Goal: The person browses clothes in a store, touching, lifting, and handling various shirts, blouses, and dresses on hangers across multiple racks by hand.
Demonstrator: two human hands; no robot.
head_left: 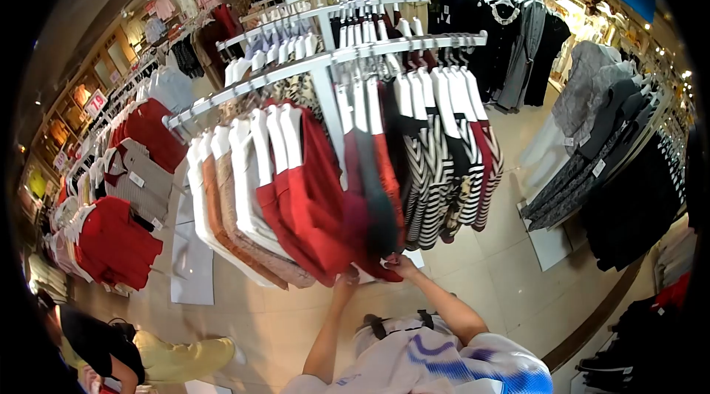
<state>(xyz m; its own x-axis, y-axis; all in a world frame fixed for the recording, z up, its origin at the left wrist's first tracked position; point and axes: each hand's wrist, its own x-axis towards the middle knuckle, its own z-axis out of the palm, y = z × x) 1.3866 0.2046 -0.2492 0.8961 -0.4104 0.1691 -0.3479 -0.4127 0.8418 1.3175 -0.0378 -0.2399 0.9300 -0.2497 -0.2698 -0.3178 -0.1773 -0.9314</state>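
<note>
One plain bright-red garment (314, 201) hangs, hem at the left hand (345, 276)

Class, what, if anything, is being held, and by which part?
The right hand seems to pinch a red garment by its lower edge; the left hand is near that edge too, but its grip cannot be told.

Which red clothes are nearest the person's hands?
The red garments on the middle rack, left of the striped tops: the left hand and right hand are at their hems, while the red tops farther left hang apart.
</note>
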